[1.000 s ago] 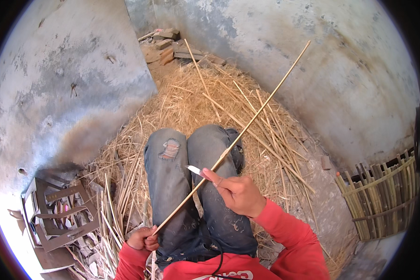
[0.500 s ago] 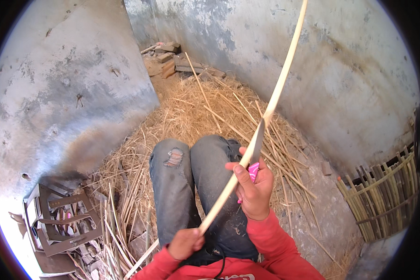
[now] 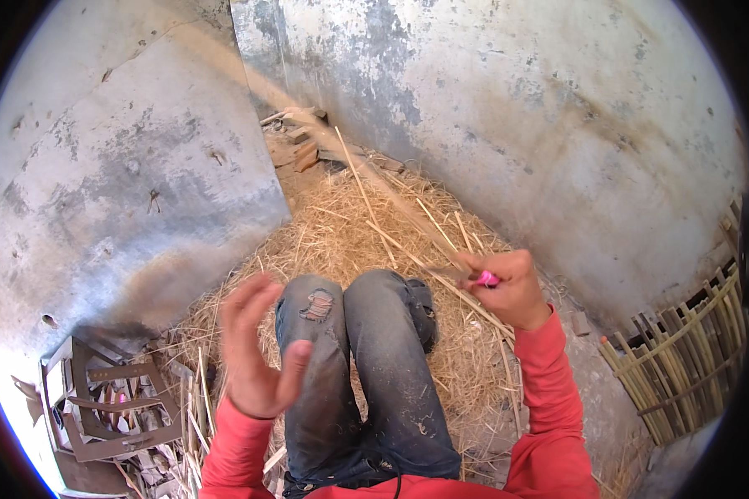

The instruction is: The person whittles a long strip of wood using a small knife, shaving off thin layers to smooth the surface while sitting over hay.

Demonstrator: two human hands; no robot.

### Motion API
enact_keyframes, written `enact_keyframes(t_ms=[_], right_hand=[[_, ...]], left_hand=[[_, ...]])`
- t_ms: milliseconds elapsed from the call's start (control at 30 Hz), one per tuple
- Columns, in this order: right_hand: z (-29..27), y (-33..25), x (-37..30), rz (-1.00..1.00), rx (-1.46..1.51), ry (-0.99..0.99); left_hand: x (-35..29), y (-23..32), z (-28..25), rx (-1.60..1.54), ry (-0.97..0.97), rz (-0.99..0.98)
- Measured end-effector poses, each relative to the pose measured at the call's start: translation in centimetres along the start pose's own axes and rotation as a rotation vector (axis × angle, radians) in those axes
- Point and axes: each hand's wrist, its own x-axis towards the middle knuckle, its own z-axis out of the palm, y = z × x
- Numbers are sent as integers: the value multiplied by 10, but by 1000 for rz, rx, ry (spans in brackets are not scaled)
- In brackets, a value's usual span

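My right hand (image 3: 512,287) is closed around the pink handle of a knife (image 3: 488,279), out past my right knee. The blade, smeared by motion, points left from the fist. A long pale bamboo strip (image 3: 333,139), also blurred, runs from this same hand up and left across the straw toward the wall; the fingers' exact hold on it is hard to see. Above my left thigh, my left hand (image 3: 258,353) is raised with fingers stretched and thumb apart, holding nothing. My knees in torn, dusty jeans (image 3: 316,374) lie between the hands.
Straw and shavings (image 3: 341,216) cover the floor ahead, with loose bamboo strips on them. A brown metal frame (image 3: 125,407) stands at the lower left. On the right leans a woven slat basket or fence (image 3: 682,358). Broken bricks (image 3: 306,154) lie by the plastered walls (image 3: 558,125).
My left hand has let go of the strip's lower end and risen leftward, opening. My right hand has moved right with the knife, and the strip has swung from upper right to upper left.
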Motion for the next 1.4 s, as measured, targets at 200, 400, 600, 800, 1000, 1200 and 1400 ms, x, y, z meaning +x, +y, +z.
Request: enact_keyframes(t_ms=[200, 400, 600, 800, 1000, 1200, 1400], right_hand=[[12, 19, -26, -309, -225, -150], [25, 20, -30, -416, -423, -110], [33, -13, -36, 25, -465, 265], [90, -23, -61, 227, -168, -40], [116, -18, -75, 226, -303, -228], [127, -2, -82, 177, -359, -133], [134, 16, -76, 74, -446, -83]], left_hand=[[10, 1, -34, 579, -179, 225], [-75, -31, -5, 214, -839, -181], [-118, 9, 24, 156, -648, -453], [-121, 38, 53, -50, -780, -645], [-127, 35, 65, -198, -725, -696], [-123, 27, 63, -444, -725, -809], [-125, 24, 59, -415, -725, -849]])
